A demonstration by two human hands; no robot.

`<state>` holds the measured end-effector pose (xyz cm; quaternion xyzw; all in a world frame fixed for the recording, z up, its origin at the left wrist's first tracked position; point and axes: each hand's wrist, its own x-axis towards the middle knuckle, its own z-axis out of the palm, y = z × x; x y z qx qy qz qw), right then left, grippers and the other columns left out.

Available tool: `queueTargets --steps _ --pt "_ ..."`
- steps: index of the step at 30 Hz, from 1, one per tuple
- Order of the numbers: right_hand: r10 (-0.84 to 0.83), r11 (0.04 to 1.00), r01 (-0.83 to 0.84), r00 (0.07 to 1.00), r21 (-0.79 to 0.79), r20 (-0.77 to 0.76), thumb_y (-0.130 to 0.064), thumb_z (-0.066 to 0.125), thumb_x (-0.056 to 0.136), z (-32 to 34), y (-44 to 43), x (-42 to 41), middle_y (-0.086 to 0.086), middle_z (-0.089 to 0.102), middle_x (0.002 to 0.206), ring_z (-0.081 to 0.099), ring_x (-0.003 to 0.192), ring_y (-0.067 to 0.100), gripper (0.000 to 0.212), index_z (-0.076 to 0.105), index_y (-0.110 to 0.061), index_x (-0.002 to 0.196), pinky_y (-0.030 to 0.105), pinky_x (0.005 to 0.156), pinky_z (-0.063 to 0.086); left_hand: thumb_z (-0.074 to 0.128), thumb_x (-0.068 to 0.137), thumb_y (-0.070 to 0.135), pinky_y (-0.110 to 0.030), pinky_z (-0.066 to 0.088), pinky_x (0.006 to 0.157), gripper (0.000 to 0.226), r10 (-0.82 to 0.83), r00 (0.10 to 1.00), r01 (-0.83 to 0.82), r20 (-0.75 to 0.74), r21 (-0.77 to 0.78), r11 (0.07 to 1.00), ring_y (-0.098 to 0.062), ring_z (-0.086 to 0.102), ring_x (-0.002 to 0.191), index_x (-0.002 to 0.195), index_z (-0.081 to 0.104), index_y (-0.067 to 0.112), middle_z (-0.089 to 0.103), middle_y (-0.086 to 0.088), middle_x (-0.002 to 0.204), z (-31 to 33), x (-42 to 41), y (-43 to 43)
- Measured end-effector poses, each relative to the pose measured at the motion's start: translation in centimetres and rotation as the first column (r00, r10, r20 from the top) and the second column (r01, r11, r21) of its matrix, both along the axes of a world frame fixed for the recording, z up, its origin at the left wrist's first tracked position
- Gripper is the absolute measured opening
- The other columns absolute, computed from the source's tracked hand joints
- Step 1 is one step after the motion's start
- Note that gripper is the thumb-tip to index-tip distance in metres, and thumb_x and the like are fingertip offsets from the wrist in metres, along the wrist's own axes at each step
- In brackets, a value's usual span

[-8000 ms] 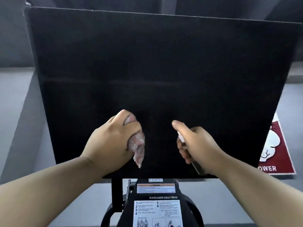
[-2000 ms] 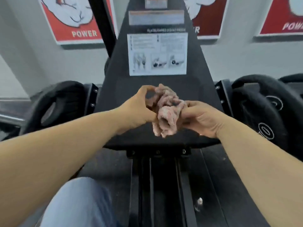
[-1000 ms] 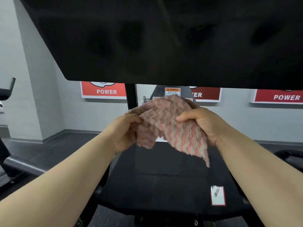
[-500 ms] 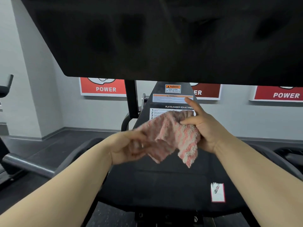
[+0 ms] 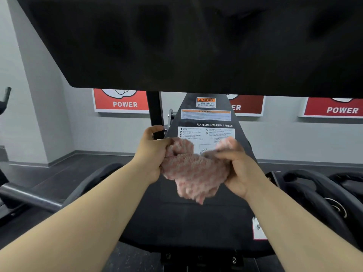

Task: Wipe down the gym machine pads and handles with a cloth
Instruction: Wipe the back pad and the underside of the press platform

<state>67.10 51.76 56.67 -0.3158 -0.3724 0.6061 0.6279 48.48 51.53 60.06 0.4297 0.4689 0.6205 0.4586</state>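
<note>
Pink-and-white fluffy cloth (image 5: 193, 173) hangs bunched in front of the sloped black machine panel (image 5: 196, 222), below its top edge. The left hand (image 5: 151, 156) and right hand (image 5: 237, 169), held apart, each grip one end. White lettering on the panel reads "PLATELOADED SQUAT PRESS". An orange sticker (image 5: 205, 102) says "WARNING KEEP CLEAR OF MOVING PARTS". Red wall posters (image 5: 121, 103) read "POWER". A matte black padded board (image 5: 196, 46) spans overhead.

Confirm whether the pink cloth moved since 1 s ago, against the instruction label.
Yes, downward. It hid the title of the instruction label then; now the pink cloth hangs lower, title and steps 1 to 3 showing above it, bunched between left hand and right hand.
</note>
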Motion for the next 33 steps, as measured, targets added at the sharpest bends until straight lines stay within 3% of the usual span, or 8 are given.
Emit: queueTargets --steps 5,9,14,19,23,26,29,33 --pt "0.001 0.997 0.000 1.000 -0.081 0.008 -0.019 0.076 0.074 -0.6 0.3 1.1 0.014 0.074 0.104 0.073 0.089 0.025 0.057 0.057 -0.005 0.126 0.041 0.081 0.058 0.057 0.088 -0.002 -0.034 0.049 0.068 0.026 -0.225 0.960 0.214 -0.167 -0.082 0.973 -0.024 0.061 0.068 0.105 0.053 0.017 0.069 -0.019 0.105 -0.4 -1.0 0.2" --pt "-0.124 0.988 0.119 0.992 -0.099 -0.039 0.001 0.065 0.089 -0.7 1.4 2.5 0.013 0.073 0.113 0.073 0.084 0.020 0.031 0.061 -0.008 0.119 0.035 0.066 0.060 0.057 0.083 0.003 -0.034 0.055 0.076 0.036 -0.135 0.540 0.125 -0.831 -0.080 0.989 -0.018 0.067 0.089 0.109 0.057 0.028 0.070 0.000 0.099 -0.9 -1.8 0.4" --pt "0.141 0.990 -0.127 0.954 -0.069 0.266 0.012 0.068 0.076 0.6 0.2 2.8 0.015 0.075 0.104 0.073 0.087 0.025 0.053 0.064 -0.014 0.121 0.037 0.075 0.060 0.068 0.081 0.058 -0.028 0.056 0.083 0.032 -0.305 0.325 0.210 -0.895 -0.246 0.946 -0.010 0.068 0.089 0.091 0.076 0.030 0.074 0.008 0.092 -0.9 -2.1 0.6" --pt "0.210 0.969 -0.200 0.350 -0.146 0.913 0.003 0.075 0.076 2.6 -0.7 2.1 0.000 0.074 0.102 0.069 0.098 0.016 0.048 0.075 -0.037 0.104 0.031 0.088 0.056 0.067 0.083 0.032 -0.026 0.045 0.065 0.021 -0.171 -0.051 0.271 -0.984 -0.178 0.946 -0.014 0.054 0.069 0.093 0.072 0.015 0.067 -0.003 0.082 0.0 -2.1 0.8" --pt "0.075 0.980 -0.185 -0.021 -0.078 0.997 -0.026 0.076 0.079 4.9 -1.4 -0.1 -0.011 0.064 0.062 0.058 0.063 0.007 0.019 0.067 -0.020 0.063 0.019 0.056 0.042 0.052 0.086 0.028 -0.032 0.039 0.075 0.019 0.264 -0.112 0.134 -0.958 0.249 0.959 -0.020 0.048 0.084 0.069 0.057 0.021 0.057 0.001 0.075 2.0 -0.5 0.3" --pt "0.060 0.984 -0.176 0.350 0.002 0.935 -0.017 0.064 0.088 6.0 -1.5 -1.0 0.014 0.065 0.063 0.060 0.051 0.020 0.017 0.066 -0.001 0.083 0.025 0.049 0.048 0.054 0.085 0.027 -0.028 0.042 0.058 0.024 0.430 0.241 -0.011 -0.870 0.440 0.898 -0.020 0.057 0.065 0.065 0.058 0.015 0.061 -0.001 0.062 4.4 -0.5 -0.5" --pt "0.307 0.920 -0.378 0.860 0.105 0.407 -0.012 0.048 0.099 8.4 -2.7 -2.3 0.044 0.059 0.103 0.067 0.087 0.033 0.038 0.053 0.013 0.126 0.049 0.089 0.058 0.055 0.087 0.016 -0.024 0.034 0.046 0.021 0.470 0.530 -0.019 -0.706 0.544 0.839 -0.012 0.048 0.054 0.067 0.059 0.011 0.058 0.001 0.057 6.9 -0.3 -2.2" --pt "0.325 0.885 -0.328 0.943 0.331 0.068 -0.033 0.052 0.095 11.8 -4.8 -4.0 0.018 0.062 0.067 0.061 0.073 0.027 0.046 0.067 0.009 0.109 0.034 0.087 0.056 0.048 0.083 0.011 -0.016 0.034 0.057 0.031 0.105 0.731 0.283 -0.674 0.440 0.852 0.000 0.045 0.054 0.059 0.062 0.026 0.054 0.013 0.053 9.0 -0.5 -6.1"
